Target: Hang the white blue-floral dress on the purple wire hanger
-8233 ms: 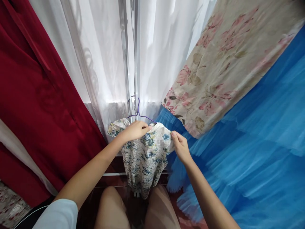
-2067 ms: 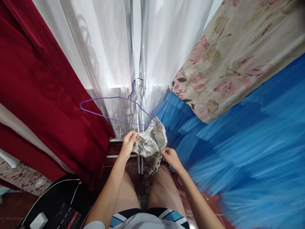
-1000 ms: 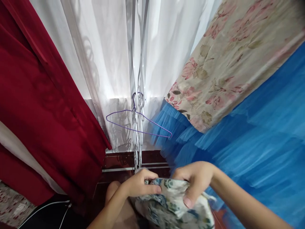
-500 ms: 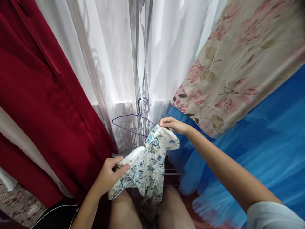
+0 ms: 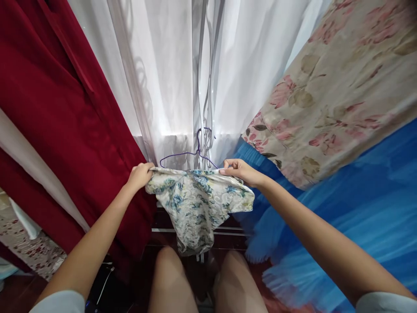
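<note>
Deep red cloth (image 5: 94,117) is draped at left; white curtains (image 5: 163,78) are hung at centre; at right, layered blue tulle (image 5: 358,213) is partly covered by beige fabric (image 5: 329,108) printed with pink flowers; at lower left, a white cable (image 5: 105,284) is seen against black.

Around the view's centre, your bare left hand (image 5: 140,175) closes in a pinch at nine o'clock; your bare right hand (image 5: 240,172) pinches between three and four, thumb under curled fingers. Your bare left forearm (image 5: 94,239) slants up from eight o'clock, your bare right forearm (image 5: 302,221) from four. Your bare knees (image 5: 169,261) stand apart toward six.
</note>
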Demonstrator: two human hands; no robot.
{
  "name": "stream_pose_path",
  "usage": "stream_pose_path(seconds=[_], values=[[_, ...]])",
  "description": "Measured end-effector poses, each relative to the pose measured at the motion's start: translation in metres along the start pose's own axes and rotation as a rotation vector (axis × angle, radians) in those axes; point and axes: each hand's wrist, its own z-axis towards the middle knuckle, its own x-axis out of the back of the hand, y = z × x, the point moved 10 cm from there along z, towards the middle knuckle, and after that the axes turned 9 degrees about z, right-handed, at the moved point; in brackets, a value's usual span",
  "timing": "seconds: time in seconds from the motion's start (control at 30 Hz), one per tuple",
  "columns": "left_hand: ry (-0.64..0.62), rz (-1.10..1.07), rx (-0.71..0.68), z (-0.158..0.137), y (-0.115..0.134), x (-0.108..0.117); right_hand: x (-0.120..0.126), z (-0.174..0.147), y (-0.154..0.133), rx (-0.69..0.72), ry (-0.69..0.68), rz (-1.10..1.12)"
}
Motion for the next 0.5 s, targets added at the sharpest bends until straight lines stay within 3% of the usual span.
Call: stream_pose_path(seconds=[0.13,0.23,0.4,0.5], values=[[0.096,-0.032,0.056,0.052,0.008,0.013,-0.005,-0.002,-0.002,-0.002,-0.001,0.016],[0.059,-0.071,0.099,0.076,0.014,0.000,-0.006,-0.004,-0.001,-0.005,-0.008,0.016],[-0.047,-0.168,0.131,0.068,0.014,-0.038,-0.001,-0.002,0.008,-0.011,0.031,0.014],[0.007,-0.232,0.139,0.055,0.011,-0.034,0.002,0.002,0.010,0.000,0.039,-0.003]])
